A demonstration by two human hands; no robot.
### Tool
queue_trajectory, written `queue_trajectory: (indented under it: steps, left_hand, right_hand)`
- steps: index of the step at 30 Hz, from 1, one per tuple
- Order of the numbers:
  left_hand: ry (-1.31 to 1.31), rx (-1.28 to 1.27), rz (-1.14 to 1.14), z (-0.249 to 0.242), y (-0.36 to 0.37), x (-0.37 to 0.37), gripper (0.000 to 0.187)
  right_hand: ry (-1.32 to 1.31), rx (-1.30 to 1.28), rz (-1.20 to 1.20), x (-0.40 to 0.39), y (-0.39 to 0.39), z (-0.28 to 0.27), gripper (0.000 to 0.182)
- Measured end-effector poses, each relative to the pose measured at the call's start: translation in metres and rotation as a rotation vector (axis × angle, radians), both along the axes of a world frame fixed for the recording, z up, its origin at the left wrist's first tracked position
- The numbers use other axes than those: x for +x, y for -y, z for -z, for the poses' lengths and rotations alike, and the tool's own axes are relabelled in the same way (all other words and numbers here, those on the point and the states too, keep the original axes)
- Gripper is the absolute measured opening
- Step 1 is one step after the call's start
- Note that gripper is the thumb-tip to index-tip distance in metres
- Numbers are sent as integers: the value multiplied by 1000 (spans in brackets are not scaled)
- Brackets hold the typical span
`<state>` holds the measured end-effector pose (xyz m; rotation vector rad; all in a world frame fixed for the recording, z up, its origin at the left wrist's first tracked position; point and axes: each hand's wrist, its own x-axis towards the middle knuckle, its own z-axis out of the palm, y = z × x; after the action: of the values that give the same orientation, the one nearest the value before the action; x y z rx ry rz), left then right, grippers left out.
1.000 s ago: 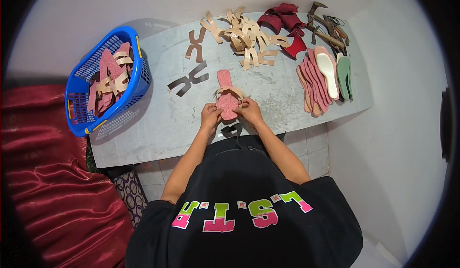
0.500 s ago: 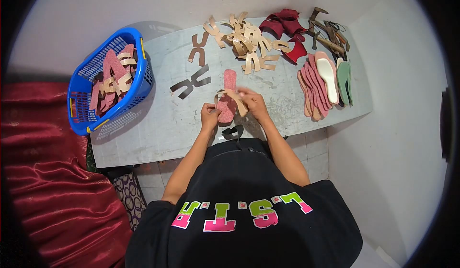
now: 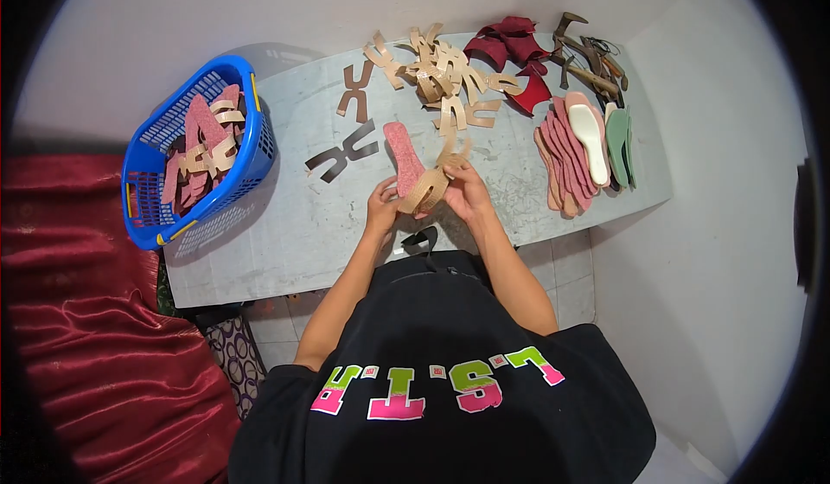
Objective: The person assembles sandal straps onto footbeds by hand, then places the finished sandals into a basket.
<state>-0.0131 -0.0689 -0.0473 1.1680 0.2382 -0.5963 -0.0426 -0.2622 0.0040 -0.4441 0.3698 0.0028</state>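
Near the table's front edge, a pink speckled shoe insole (image 3: 403,157) is held up between my hands, its narrow end pointing away from me. A tan H-shaped sandal strap (image 3: 425,192) curves over its near, wide end, with loose ends standing up on the right. My left hand (image 3: 383,204) is closed on the left edge of the insole, where the strap end meets it. My right hand (image 3: 466,192) pinches the strap on the right side. The fingertips under the insole are partly hidden.
A blue basket (image 3: 256,129) with strapped insoles stands left. Brown (image 3: 354,91) and black strap pieces (image 3: 344,150) lie beyond my left hand. Behind are piled tan straps (image 3: 445,73), maroon pieces (image 3: 510,41) and a hammer (image 3: 566,30); pink insoles (image 3: 566,160) and green insoles (image 3: 617,142) lie right.
The insole has tilted, its far end swinging left. The strap has shifted from across its middle to the near end, and my right hand has moved in and taken hold of the strap.
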Motion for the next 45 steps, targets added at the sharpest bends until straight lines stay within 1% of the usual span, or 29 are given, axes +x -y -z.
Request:
queue_trajectory:
  steps: [1, 2, 4, 5, 8, 9, 10, 12, 13, 15, 16, 18, 19, 21, 22, 24, 25, 27, 28, 30, 31, 33, 34, 36, 39, 43, 45]
  left_hand:
    - [27, -1, 71, 3, -2, 1, 58]
    - [25, -1, 70, 7, -1, -1, 58]
    - [-162, -315, -49, -17, 7, -4, 56]
    - [-161, -317, -50, -19, 8, -4, 56]
    - [-71, -402, 34, -20, 8, -4, 52]
    - [-94, -393, 33, -25, 8, -6, 49]
    - [-95, -393, 32, -23, 8, -7, 49]
    - [-91, -459, -6, -20, 9, -7, 47]
    - [-91, -460, -6, -20, 9, -6, 47]
    - [-96, -529, -38, -22, 10, -4, 45]
    - [-93, -532, -39, -24, 11, -1, 45]
    - [-163, -545, -112, -26, 10, 0, 43]
    - [-164, -545, -116, -24, 10, -1, 43]
    - [-150, -432, -201, -18, 10, 0, 36]
    - [-148, -434, -204, -13, 9, 1, 36]
    - [-118, -382, -265, -8, 6, 0, 29]
    - [-120, -381, -272, -8, 4, -1, 29]
    - [-23, -375, -226, -9, 5, -2, 22]
    - [-23, -374, -226, -9, 6, -3, 22]
    - [34, -294, -227, -10, 9, -3, 19]
    - [34, -295, -221, -11, 10, -3, 19]
    - [14, -325, -203, -14, 11, -4, 16]
    - [15, -325, -198, -15, 11, -3, 16]
    - [2, -365, -200, -15, 12, -2, 15]
    - [35, -337, -154, -11, 11, -2, 17]
    - [26, -348, -154, -10, 13, -2, 21]
    - [24, -365, -165, -12, 13, -2, 24]
  right_hand:
    - [1, 38, 41, 1, 0, 2, 33]
    - [-1, 37, 41, 0, -1, 4, 33]
    - [-35, 123, -11, 0, -6, 3, 23]
    - [-34, 122, -13, -1, -12, 3, 23]
    - [-147, -330, 292, 0, -37, -6, 24]
    - [-249, -661, 269, -1, -37, -6, 28]
    - [-250, -662, 268, -2, -37, -6, 28]
    - [-275, -903, 214, -3, -36, -7, 29]
    - [-275, -904, 214, -4, -37, -8, 29]
    - [-257, -774, 168, -5, -40, -10, 35]
    - [-254, -776, 168, -4, -40, -7, 35]
    - [-216, -687, 73, -5, -41, 4, 35]
    - [-218, -688, 69, -6, -41, 9, 35]
    - [-174, -569, -24, -4, -40, 9, 45]
    - [-172, -570, -26, -3, -37, 6, 45]
    - [-354, -298, 56, -3, -32, 1, 55]
    - [-356, -299, 49, -2, -35, 3, 55]
    - [-379, -748, 455, -1, -40, 6, 63]
    - [-380, -748, 455, -1, -39, 5, 63]
    - [-404, -1245, 395, -2, -33, 3, 64]
    - [-407, -1245, 400, -2, -29, 5, 64]
    - [-212, -1114, 82, -1, -26, 9, 61]
    - [-213, -1113, 87, -1, -27, 8, 61]
    - [-160, -876, 115, -1, -30, 9, 57]
    - [-98, -876, 107, 0, -24, 10, 54]
    - [-91, -882, 115, -4, -24, 2, 51]
    - [-110, -808, 91, -6, -25, -4, 51]
